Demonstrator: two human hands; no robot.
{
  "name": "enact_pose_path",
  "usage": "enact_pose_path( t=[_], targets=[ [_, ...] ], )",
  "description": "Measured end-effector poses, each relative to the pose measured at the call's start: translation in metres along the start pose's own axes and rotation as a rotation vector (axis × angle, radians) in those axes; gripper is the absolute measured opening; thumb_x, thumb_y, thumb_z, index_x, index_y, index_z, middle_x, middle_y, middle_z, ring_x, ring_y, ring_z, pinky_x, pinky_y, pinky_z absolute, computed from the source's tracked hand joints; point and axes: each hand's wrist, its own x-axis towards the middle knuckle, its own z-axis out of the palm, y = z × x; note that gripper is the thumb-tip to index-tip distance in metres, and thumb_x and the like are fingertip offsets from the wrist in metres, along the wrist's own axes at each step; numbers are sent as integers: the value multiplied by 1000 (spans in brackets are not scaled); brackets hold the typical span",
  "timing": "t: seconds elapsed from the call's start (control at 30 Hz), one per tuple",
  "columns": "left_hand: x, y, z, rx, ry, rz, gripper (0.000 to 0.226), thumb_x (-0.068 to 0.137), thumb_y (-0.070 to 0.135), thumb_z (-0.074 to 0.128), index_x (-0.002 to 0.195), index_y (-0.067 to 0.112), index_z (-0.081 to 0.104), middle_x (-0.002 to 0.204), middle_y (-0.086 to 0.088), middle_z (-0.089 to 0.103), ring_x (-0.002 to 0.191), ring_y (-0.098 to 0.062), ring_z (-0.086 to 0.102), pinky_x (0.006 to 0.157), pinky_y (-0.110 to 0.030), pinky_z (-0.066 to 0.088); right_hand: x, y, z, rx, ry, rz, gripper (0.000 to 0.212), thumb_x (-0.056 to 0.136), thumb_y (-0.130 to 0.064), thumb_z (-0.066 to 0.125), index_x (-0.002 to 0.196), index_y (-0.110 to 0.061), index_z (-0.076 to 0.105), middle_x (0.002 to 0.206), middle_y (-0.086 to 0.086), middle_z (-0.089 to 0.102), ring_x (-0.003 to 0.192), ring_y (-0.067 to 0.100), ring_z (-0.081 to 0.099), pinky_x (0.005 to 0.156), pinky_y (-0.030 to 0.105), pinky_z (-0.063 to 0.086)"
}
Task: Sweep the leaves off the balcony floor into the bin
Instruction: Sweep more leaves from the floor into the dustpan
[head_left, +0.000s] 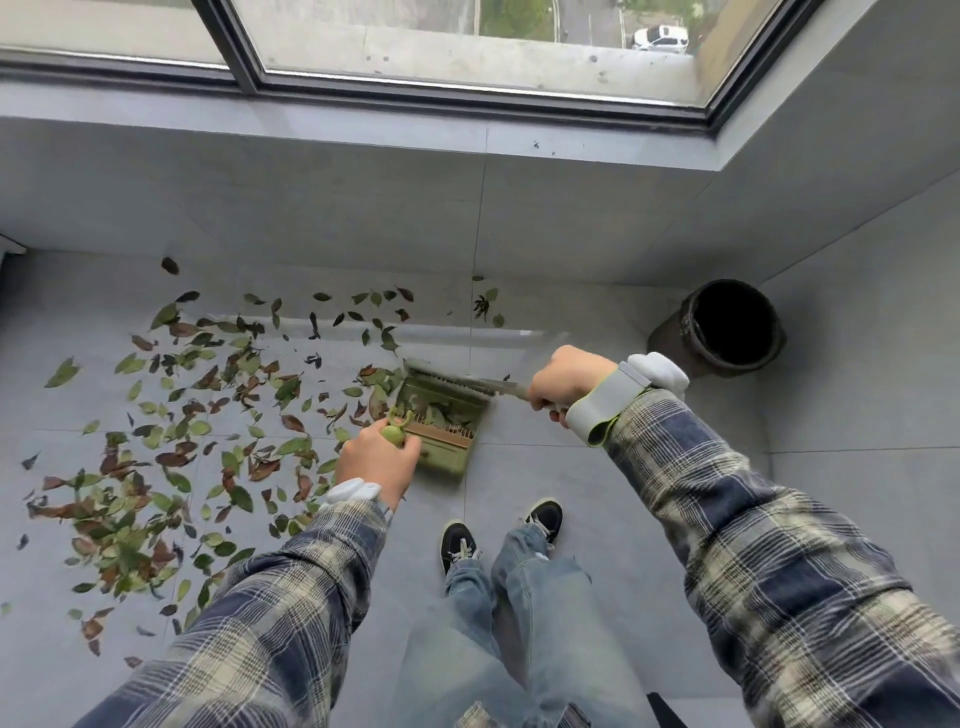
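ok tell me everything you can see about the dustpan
The dustpan is olive green, plastic by its look, box-shaped, with a row of comb teeth across it. It rests on the grey tiled floor at the edge of the leaves, a few lying inside. The left hand grips its green handle; the broom in the right hand sits at its far rim.

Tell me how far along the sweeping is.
Done: a few green and brown leaves lie in the green plastic dustpan. In hand: left hand grips its handle, right hand grips the blurred grey broom. Left: most leaves litter the grey tiled floor; the dark round bin stands apart.
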Motion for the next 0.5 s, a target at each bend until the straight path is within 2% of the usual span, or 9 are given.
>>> enact_pose_path(
  t=[0.2, 0.33, 0.43, 0.5],
  targets=[
    [-15, -4, 1, -30, -14, -8, 22, 84, 43, 61, 80, 22, 64, 72, -1, 64, 67, -20, 61, 66, -33, 59, -6, 37, 23, 164, 116, 49, 11, 77, -15, 66, 73, -9, 58, 70, 9, 63, 71, 29, 59, 67, 28, 46],
    [-21, -6, 0, 25, -45, 66, 21, 84, 44, 61, 87, 25, 67, 77, -1, 65, 71, -20, 60, 62, -26, 52, 7, 57, 35, 279, 133, 105, 12, 73, -17, 64, 76, -8, 58, 66, 9, 64, 74, 31, 63, 67, 31, 46],
    [-25, -8, -1, 108, -81, 154, 16, 85, 48, 61, 89, 33, 65, 77, 0, 63, 76, -22, 60, 64, -26, 51, 29, 73, 48, 317, 113, 153, 33, 59, -22, 61, 87, -5, 61, 80, 13, 71, 87, 34, 71, 77, 36, 53],
    [-26, -10, 1, 161, -98, 199, 19, 83, 54, 59, 87, 36, 61, 77, 1, 64, 77, -22, 61, 68, -29, 55, 79, 98, 69, 289, 82, 218, 42, 51, -27, 63, 88, -8, 65, 81, 11, 74, 85, 31, 72, 84, 36, 57]
  ],
)
